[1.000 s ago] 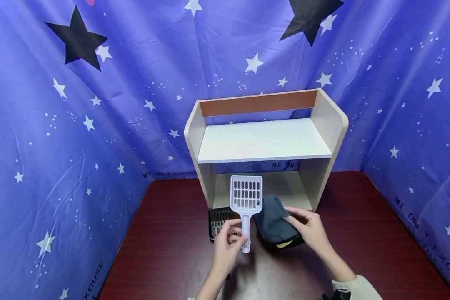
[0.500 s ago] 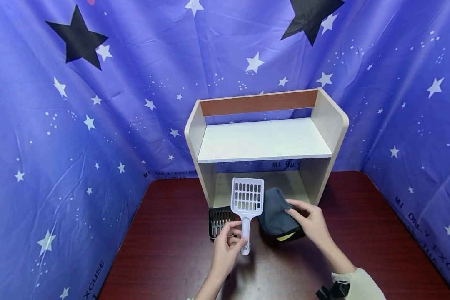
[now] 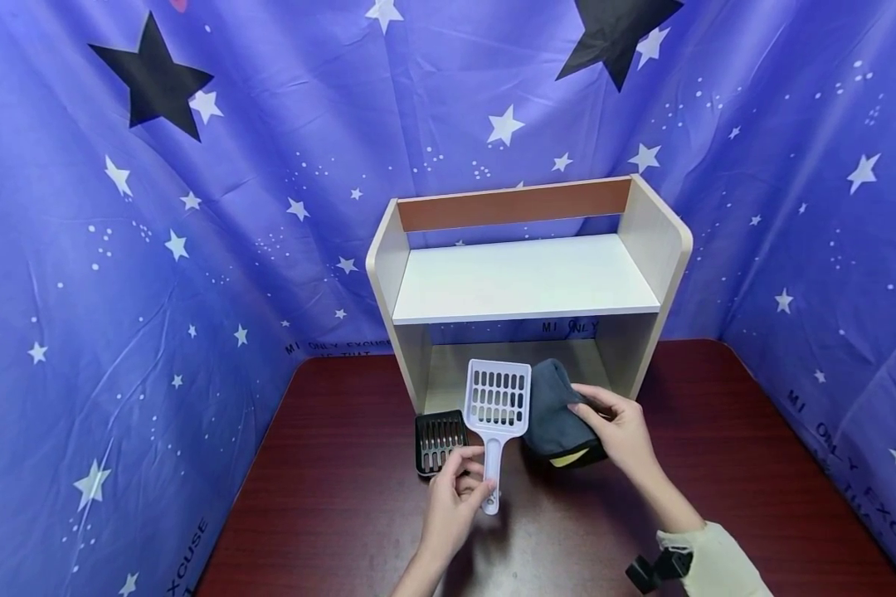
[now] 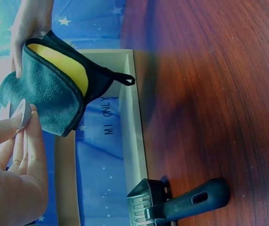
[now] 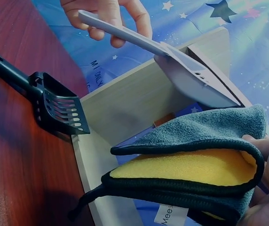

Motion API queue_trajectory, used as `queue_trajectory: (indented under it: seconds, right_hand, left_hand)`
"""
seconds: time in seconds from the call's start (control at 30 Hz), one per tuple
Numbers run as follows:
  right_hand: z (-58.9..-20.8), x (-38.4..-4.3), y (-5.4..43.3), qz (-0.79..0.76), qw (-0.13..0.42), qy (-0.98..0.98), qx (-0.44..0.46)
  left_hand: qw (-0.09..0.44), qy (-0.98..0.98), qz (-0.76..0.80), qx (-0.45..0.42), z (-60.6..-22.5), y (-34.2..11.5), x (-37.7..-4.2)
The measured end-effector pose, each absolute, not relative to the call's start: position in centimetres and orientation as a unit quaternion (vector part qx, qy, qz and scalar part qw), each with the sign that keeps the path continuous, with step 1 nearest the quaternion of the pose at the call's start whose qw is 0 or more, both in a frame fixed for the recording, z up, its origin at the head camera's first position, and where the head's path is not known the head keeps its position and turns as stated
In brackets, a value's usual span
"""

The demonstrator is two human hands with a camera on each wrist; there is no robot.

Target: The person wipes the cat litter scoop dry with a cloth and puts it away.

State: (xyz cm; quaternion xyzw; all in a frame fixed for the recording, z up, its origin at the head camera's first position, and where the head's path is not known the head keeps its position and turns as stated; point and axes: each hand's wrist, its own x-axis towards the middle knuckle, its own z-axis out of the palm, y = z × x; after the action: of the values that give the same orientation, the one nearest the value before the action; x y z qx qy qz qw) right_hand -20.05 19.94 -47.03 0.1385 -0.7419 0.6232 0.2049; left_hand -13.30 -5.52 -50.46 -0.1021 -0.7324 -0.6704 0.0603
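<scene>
My left hand (image 3: 450, 502) pinches the handle of a white slotted litter scoop (image 3: 497, 402), held up above the table with its head away from me. In my right hand (image 3: 621, 427) is a folded cloth (image 3: 556, 410), grey-blue outside and yellow inside, with dark edging. The right wrist view shows the yellow side (image 5: 191, 167) between the folds, beside the scoop; whether they touch I cannot tell. A black slotted scoop (image 3: 439, 439) lies on the table left of the white one, its handle (image 4: 195, 200) plain in the left wrist view.
Behind the hands stands a two-tier shelf unit (image 3: 526, 278) with pale side panels. The dark red table (image 3: 328, 464) spreads to both sides. A blue star-printed curtain (image 3: 306, 166) encloses the back and sides.
The white scoop has shifted slightly right and toward me. My right hand has raised the cloth a little, moving it up and right. The black scoop stays put.
</scene>
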Motion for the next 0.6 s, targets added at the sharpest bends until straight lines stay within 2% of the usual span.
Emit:
queue_trajectory:
  seconds: [0.6]
  right_hand:
    - [-46.66,-19.93,19.29,0.627,0.188,-0.746,0.123]
  left_hand:
    - [0.046,-0.742,-0.659,-0.113,-50.59,-4.79,-12.73]
